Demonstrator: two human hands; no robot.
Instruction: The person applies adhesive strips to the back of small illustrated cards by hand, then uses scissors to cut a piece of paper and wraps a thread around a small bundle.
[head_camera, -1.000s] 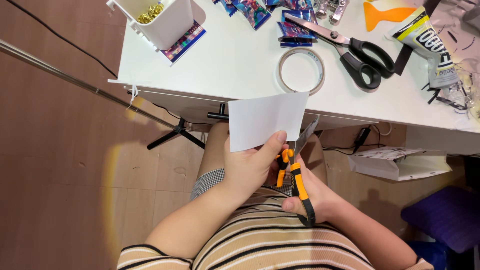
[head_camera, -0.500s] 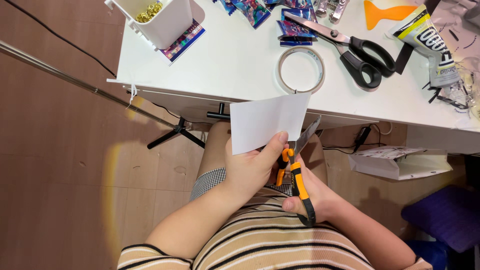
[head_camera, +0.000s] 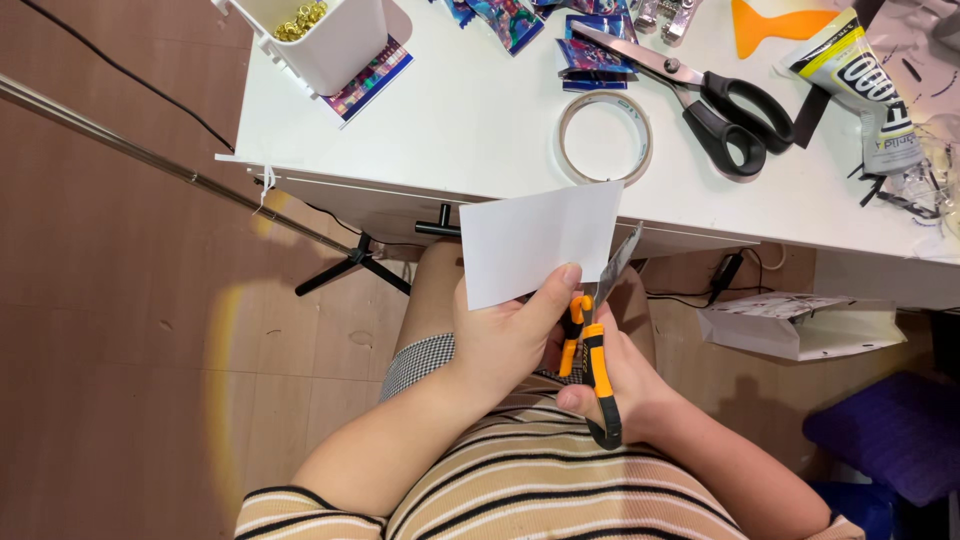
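Two hands at work below the near edge of the tabletop (head_camera: 480, 130), over my lap. My left hand (head_camera: 500, 335) pinches a white card (head_camera: 535, 240) btwn thumb and fingers at its lower edge; card held up, slightly tilted, its top corner overlapping the near edge of the tabletop in view. My right hand (head_camera: 620, 385) is closed around the orange-and-black scissors (head_camera: 595, 350), fingers thru the handles; blades point up, just beside the card's right edge — can't tell if they touch it. On the tabletop: tape ring (head_camera: 605, 137) near the near edge, black-handled scissors (head_camera: 700, 95) just beyond it, white bin (head_camera: 335, 45) w/ gold bits at the left corner, glue tube (head_camera: 860, 85) toward the right edge.
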